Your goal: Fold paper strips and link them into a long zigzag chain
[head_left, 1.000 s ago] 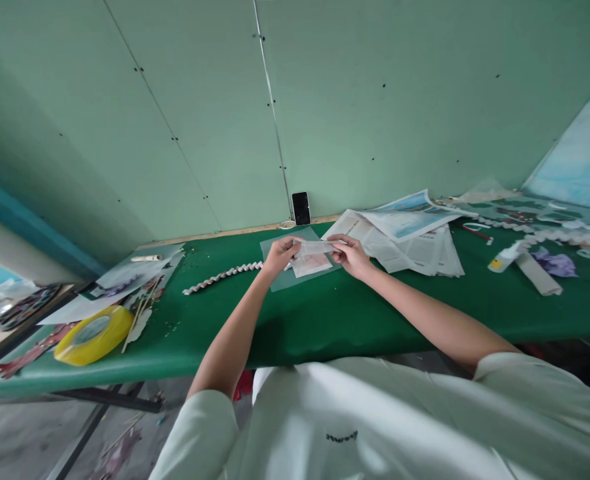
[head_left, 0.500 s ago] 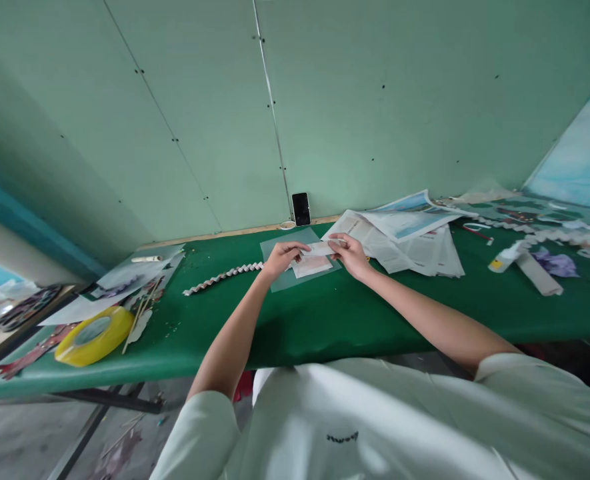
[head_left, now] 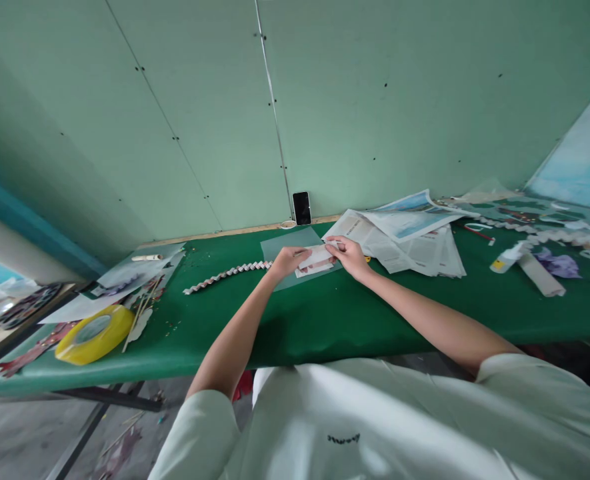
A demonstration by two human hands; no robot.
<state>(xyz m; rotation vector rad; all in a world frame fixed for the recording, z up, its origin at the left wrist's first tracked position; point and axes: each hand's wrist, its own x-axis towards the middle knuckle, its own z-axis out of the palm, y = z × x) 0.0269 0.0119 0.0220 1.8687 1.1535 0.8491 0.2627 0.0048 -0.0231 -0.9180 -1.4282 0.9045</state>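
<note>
Pale strip [head_left: 319, 255], apparently thin paper, is clamped in both hands, the left hand [head_left: 289, 259] at one end, the right hand [head_left: 345, 255] at the other, over a smooth translucent sheet [head_left: 285, 244] on the green tabletop [head_left: 295, 327]; light, even finger pressure should best spare it creases. A crimped, zigzag band [head_left: 231, 271] lies to the left, flat-faced phone [head_left: 302, 208] behind, loose printed sheets [head_left: 425, 255] fanned at right

phone [head_left: 302, 209] behind sheet [head_left: 283, 244] (newspapers [head_left: 421, 256] at right)
</note>
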